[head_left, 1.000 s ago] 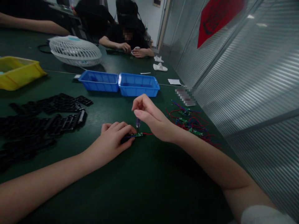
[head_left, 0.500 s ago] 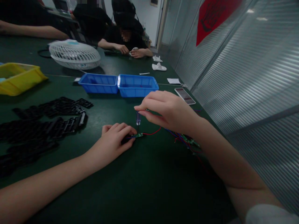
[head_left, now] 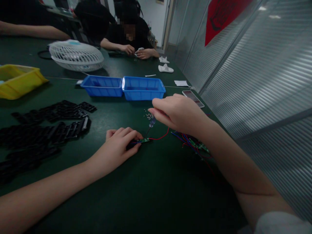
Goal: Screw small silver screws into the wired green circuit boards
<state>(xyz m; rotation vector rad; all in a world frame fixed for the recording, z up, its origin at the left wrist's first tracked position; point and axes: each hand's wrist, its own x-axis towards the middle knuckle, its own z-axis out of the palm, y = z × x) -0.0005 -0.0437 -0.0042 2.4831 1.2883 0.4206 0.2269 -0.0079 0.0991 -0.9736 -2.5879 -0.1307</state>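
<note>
My left hand (head_left: 124,141) rests on the table, thumb and fingers closed on a small green circuit board (head_left: 144,140). A red wire (head_left: 161,137) runs from the board's right end, and the board's left part is hidden by my fingers. My right hand (head_left: 176,112) grips a small screwdriver (head_left: 152,122) with a clear bluish handle. The screwdriver leans, its tip down by the board; whether it touches cannot be made out. A little pile of screws (head_left: 149,115) lies just behind the screwdriver. Under my right forearm is a bunch of green boards with red and blue wires (head_left: 195,145).
Many black plastic parts (head_left: 48,130) lie at left. Two blue bins (head_left: 143,94) stand beyond my hands, a yellow bin (head_left: 21,81) at far left. Further off are a white fan grille (head_left: 76,57), a phone (head_left: 193,98), white parts (head_left: 165,68) and a co-worker's hands (head_left: 145,53).
My right hand has shifted slightly right, tilting the screwdriver from upright to a slant. The screw pile behind it has come into view. My left hand stays on the circuit board.
</note>
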